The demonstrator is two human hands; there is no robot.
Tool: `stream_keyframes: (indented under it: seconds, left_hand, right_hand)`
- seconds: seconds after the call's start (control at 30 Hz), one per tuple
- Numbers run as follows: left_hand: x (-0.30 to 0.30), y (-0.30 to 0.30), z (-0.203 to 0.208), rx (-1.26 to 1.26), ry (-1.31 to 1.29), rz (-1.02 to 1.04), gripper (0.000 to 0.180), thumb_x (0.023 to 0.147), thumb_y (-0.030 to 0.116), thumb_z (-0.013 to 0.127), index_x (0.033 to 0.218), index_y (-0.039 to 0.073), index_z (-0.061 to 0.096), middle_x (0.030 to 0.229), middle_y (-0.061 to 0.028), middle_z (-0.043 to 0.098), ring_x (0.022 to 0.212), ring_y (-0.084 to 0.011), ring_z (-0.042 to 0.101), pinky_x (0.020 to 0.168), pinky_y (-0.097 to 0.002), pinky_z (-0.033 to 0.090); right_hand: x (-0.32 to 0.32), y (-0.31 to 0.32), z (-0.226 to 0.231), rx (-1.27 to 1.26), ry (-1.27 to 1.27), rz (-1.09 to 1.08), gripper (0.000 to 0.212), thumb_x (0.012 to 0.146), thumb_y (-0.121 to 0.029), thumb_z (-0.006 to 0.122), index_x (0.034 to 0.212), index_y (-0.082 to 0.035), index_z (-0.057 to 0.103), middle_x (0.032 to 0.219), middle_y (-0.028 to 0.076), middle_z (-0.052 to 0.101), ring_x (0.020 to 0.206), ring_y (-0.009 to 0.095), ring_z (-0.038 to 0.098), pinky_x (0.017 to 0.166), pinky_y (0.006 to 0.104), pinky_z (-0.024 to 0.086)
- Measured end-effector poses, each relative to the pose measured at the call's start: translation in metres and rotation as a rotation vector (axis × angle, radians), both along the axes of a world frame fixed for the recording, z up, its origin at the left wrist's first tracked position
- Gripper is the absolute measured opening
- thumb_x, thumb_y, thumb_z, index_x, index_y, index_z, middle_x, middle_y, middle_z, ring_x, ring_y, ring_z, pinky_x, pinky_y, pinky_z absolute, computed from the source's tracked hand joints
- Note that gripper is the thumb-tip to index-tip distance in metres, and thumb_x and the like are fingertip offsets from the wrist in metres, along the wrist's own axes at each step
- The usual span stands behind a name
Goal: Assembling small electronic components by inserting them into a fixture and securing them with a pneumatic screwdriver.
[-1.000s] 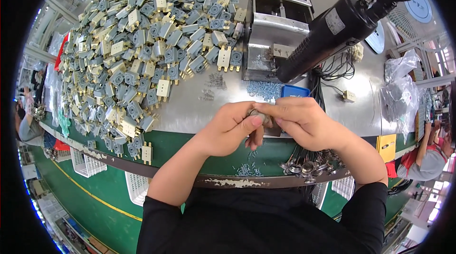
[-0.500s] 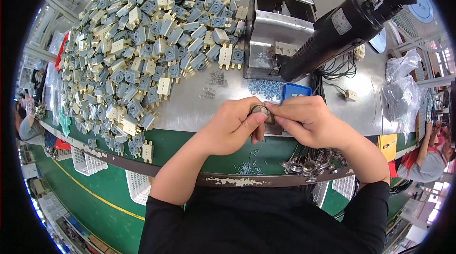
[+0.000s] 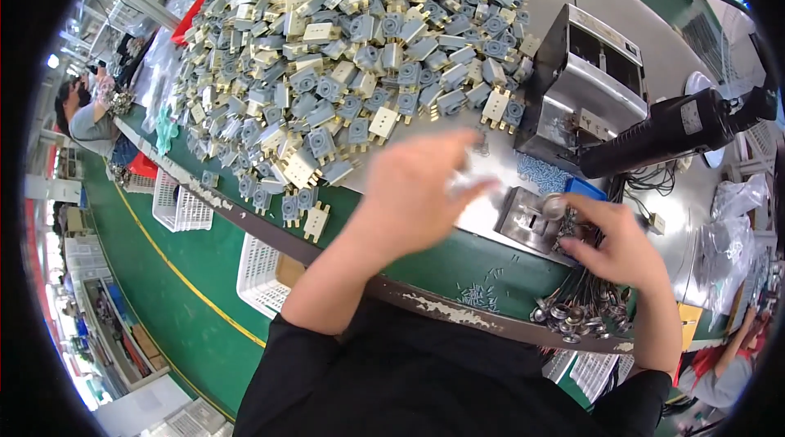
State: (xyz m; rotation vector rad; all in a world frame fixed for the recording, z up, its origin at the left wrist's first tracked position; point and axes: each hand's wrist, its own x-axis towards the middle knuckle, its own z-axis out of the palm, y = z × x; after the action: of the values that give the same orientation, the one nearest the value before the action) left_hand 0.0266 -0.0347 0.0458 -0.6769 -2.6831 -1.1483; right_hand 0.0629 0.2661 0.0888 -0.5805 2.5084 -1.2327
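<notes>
My right hand (image 3: 617,245) is curled round a small round metal part (image 3: 554,206), its fingertips at the part's edge. Thumb and forefinger are bent, and some of the grip is hidden. Directly beside it is a metal block fixture (image 3: 526,221) with a slot in its top. My left hand (image 3: 413,192) is blurred by motion above the table, left of the fixture. Its thumb and forefinger are apart, with nothing plainly held. Beyond its fingertips lie small loose springs (image 3: 482,145), partly covered by the hand.
A large heap of grey and cream socket-like pieces (image 3: 360,53) covers the far left. Blue screws (image 3: 544,174) lie by a blue tray (image 3: 585,188) and a metal machine (image 3: 585,81). A black cylindrical driver (image 3: 654,138) slants nearby. Cabled round metal parts (image 3: 576,314) and loose screws (image 3: 478,296) sit near the edge.
My hands were together at the round metal part and have parted. The left moved away from it; the right stays at the part, now by the uncovered fixture. The whole view has turned and shifted.
</notes>
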Motion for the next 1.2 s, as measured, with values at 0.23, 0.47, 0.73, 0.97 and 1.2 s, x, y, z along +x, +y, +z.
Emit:
stream_keyframes:
  seconds: [0.23, 0.47, 0.73, 0.97, 1.2]
  left_hand:
    - [-0.030, -0.063, -0.035, -0.435, 0.344, 0.377, 0.038, 0.081, 0.023, 0.087, 0.114, 0.010, 0.074, 0.103, -0.0070, 0.074, 0.087, -0.0326, 0.071, 0.078, -0.0412, 0.056]
    - [-0.016, -0.057, -0.034, -0.387, 0.102, 0.383, 0.036, 0.085, 0.016, 0.082, 0.118, 0.007, 0.072, 0.111, -0.0111, 0.071, 0.090, -0.0312, 0.070, 0.080, -0.0409, 0.055]
    - [-0.004, -0.063, -0.002, 0.097, -0.185, 0.077, 0.052, 0.085, -0.008, 0.076, 0.134, 0.002, 0.061, 0.124, -0.0105, 0.063, 0.102, -0.0196, 0.068, 0.082, -0.0289, 0.055]
    - [0.004, -0.039, -0.003, 0.797, -0.294, -0.185, 0.049, 0.082, -0.016, 0.079, 0.124, -0.001, 0.061, 0.132, -0.0148, 0.062, 0.115, -0.0193, 0.066, 0.094, -0.0309, 0.059]
    - [-0.002, -0.014, 0.004, 0.702, -0.271, -0.285, 0.046, 0.079, -0.011, 0.084, 0.119, -0.001, 0.064, 0.124, -0.0152, 0.067, 0.112, -0.0190, 0.069, 0.091, -0.0316, 0.060]
  right_hand:
    - [-0.010, 0.028, -0.021, 0.488, 0.219, 0.084, 0.017, 0.074, -0.005, 0.076, 0.090, -0.002, 0.070, 0.087, 0.016, 0.066, 0.084, 0.041, 0.068, 0.074, 0.0484, 0.055]
    - [-0.008, 0.032, -0.030, 0.497, 0.178, 0.138, 0.010, 0.077, -0.004, 0.075, 0.085, 0.000, 0.070, 0.088, 0.017, 0.068, 0.084, 0.041, 0.067, 0.076, 0.0495, 0.055]
    - [-0.006, 0.034, -0.029, 0.447, 0.172, 0.073, 0.014, 0.080, 0.000, 0.073, 0.089, 0.002, 0.062, 0.089, 0.019, 0.064, 0.086, 0.043, 0.065, 0.075, 0.0501, 0.052]
    - [-0.009, 0.033, -0.025, 0.264, 0.171, 0.017, 0.013, 0.085, 0.005, 0.068, 0.093, 0.004, 0.058, 0.086, 0.021, 0.063, 0.080, 0.045, 0.063, 0.069, 0.0489, 0.050]
    - [-0.008, 0.036, -0.022, 0.283, 0.203, -0.017, 0.015, 0.084, 0.001, 0.075, 0.092, 0.002, 0.062, 0.083, 0.017, 0.062, 0.077, 0.040, 0.064, 0.068, 0.0452, 0.051]
